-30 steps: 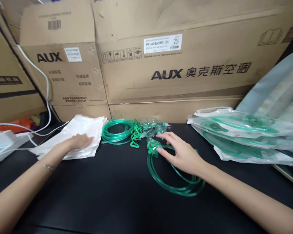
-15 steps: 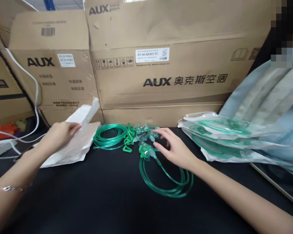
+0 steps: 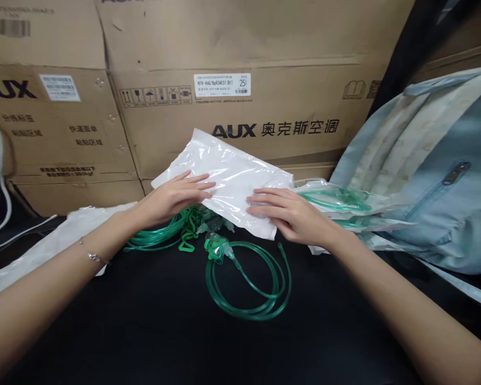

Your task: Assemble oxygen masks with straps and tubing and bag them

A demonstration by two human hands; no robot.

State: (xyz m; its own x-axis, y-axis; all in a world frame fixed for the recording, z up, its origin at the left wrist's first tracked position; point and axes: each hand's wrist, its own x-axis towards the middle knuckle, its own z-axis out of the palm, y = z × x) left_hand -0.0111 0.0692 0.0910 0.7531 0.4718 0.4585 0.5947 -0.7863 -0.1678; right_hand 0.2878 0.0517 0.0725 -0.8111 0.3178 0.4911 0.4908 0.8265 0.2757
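Observation:
A white plastic bag (image 3: 232, 166), clear and shiny on its face, is held up at a tilt above the table between my two hands. My left hand (image 3: 180, 193) grips its lower left side, fingers lying across the front and thumb hidden. On the lower right, my right hand (image 3: 292, 214) has its fingers over the front and its thumb behind the edge. Below the bag lies an oxygen mask (image 3: 217, 247) with a coiled green tube (image 3: 248, 310). Another coil of green tubing (image 3: 156, 235) and green straps (image 3: 189, 230) are partly covered by my left hand and the bag.
Flat white bags (image 3: 92, 219) lie at left under my forearm. Packed bags with green tubing (image 3: 344, 198) are stacked at right, beside a light blue backpack (image 3: 444, 214). Cardboard boxes (image 3: 176, 139) wall off the back. A white cable (image 3: 2, 176) hangs at left.
My left hand has brought the white bag from the left pile to the middle. My right hand has left the masks and taken the bag's right side. The view has turned right.

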